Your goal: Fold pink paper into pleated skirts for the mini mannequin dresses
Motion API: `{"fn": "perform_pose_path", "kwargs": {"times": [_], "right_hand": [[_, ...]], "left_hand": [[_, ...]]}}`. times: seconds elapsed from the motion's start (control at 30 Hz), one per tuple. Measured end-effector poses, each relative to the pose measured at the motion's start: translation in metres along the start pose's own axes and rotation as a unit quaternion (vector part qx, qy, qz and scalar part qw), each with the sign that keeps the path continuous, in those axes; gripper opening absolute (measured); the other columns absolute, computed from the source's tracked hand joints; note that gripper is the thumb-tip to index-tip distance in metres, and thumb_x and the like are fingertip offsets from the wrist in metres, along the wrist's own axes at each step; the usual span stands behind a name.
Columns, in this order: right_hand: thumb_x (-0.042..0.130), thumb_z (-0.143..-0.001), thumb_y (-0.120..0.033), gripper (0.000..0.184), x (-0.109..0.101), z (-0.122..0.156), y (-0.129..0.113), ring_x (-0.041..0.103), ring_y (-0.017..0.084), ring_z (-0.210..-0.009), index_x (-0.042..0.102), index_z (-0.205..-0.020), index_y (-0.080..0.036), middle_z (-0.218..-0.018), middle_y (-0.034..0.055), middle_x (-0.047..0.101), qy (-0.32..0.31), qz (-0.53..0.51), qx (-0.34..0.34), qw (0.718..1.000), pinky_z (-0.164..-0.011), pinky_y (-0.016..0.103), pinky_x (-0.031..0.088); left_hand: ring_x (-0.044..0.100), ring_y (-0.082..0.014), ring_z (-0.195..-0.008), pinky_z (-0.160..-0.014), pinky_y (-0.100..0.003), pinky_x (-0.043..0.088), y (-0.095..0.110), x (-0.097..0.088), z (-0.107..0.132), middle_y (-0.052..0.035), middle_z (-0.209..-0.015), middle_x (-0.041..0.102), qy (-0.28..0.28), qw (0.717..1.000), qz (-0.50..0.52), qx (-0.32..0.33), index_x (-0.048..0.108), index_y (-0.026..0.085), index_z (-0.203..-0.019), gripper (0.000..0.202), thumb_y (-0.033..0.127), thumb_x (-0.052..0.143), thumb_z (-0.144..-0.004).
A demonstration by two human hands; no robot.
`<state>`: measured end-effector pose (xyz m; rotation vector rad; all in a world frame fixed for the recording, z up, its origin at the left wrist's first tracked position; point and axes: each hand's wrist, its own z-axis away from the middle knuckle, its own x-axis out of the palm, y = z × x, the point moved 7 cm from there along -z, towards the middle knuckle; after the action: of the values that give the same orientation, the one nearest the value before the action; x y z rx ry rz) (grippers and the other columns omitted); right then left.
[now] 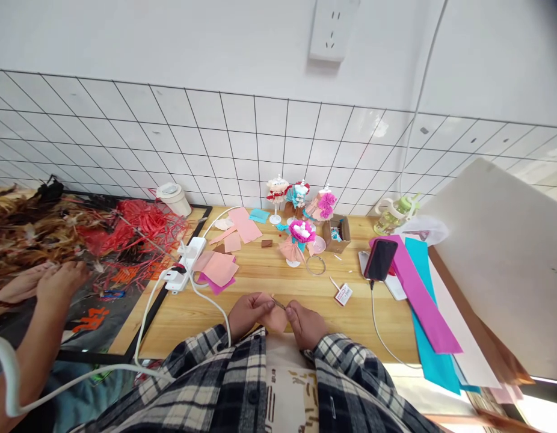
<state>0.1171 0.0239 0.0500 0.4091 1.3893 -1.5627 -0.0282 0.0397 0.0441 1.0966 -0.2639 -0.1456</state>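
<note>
My left hand (pixel 248 313) and my right hand (pixel 305 323) meet close to my chest at the near edge of the wooden table (pixel 269 282). Both pinch a small piece of peach paper (pixel 273 316). A thin needle-like metal piece (pixel 278 304) shows between the fingertips; which hand holds it I cannot tell. Plaid sleeves cover both of my forearms.
Small paper-dressed doll stands (pixel 301 210) sit at the back by the tiled wall. Pink paper pieces (pixel 218 267), a white power strip (pixel 186 255), a phone (pixel 380 258), magenta and blue paper strips (pixel 423 300) lie around. Another person's hand (pixel 62 279) works at left among red strands.
</note>
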Motion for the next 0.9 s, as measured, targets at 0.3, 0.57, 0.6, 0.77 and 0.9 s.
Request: {"fn": "perform_pose_path", "kwargs": {"times": [0.3,0.57,0.6,0.77,0.9], "right_hand": [[0.020,-0.097,-0.044,0.040,-0.0020,0.0016,-0.0011,0.061,0.018,-0.070,0.053,-0.091,-0.022,-0.079,0.0043,0.067,-0.002,0.033,0.019,0.999,-0.054,0.027,0.026],[0.024,-0.096,-0.046,0.039,-0.0046,0.0034,-0.0035,0.061,0.018,-0.071,0.055,-0.091,-0.022,-0.081,0.0037,0.068,0.002,0.026,0.013,1.000,-0.055,0.026,0.027],[0.025,-0.096,-0.046,0.038,-0.0044,0.0035,-0.0032,0.061,0.018,-0.071,0.055,-0.091,-0.023,-0.082,0.0035,0.068,0.003,0.023,0.015,1.000,-0.055,0.026,0.027],[0.026,-0.097,-0.044,0.036,-0.0031,0.0034,-0.0019,0.061,0.018,-0.074,0.054,-0.094,-0.022,-0.085,0.0040,0.068,0.003,0.010,0.010,1.000,-0.057,0.026,0.027],[0.025,-0.097,-0.045,0.037,-0.0020,0.0032,-0.0013,0.060,0.017,-0.074,0.054,-0.094,-0.022,-0.086,0.0037,0.068,0.000,0.021,0.007,1.000,-0.057,0.025,0.027]], "left_hand": [[0.057,-0.0157,-0.067,-0.065,-0.025,0.044,0.0055,-0.0023,0.0007,-0.0014,-0.068,0.065,0.021,0.999,-0.023,0.033,0.065,0.013,-0.072,0.038,0.050,0.071,-0.064],[0.061,-0.0181,-0.071,-0.070,-0.028,0.046,0.0008,0.0004,-0.0007,-0.0033,-0.072,0.067,-0.004,0.999,-0.029,0.029,0.066,0.014,-0.079,0.038,0.049,0.070,-0.065],[0.061,-0.0182,-0.071,-0.070,-0.028,0.046,0.0007,0.0005,-0.0007,-0.0033,-0.072,0.067,-0.005,0.999,-0.032,0.032,0.066,0.014,-0.079,0.038,0.049,0.069,-0.066],[0.059,-0.0161,-0.067,-0.065,-0.025,0.044,0.0021,-0.0024,0.0000,-0.0013,-0.068,0.065,0.023,0.998,-0.038,0.036,0.065,0.013,-0.075,0.036,0.048,0.069,-0.066],[0.055,-0.0138,-0.062,-0.061,-0.023,0.042,0.0022,-0.0025,0.0001,0.0007,-0.064,0.062,0.025,0.998,-0.033,0.037,0.063,0.013,-0.072,0.035,0.048,0.070,-0.066]]}}
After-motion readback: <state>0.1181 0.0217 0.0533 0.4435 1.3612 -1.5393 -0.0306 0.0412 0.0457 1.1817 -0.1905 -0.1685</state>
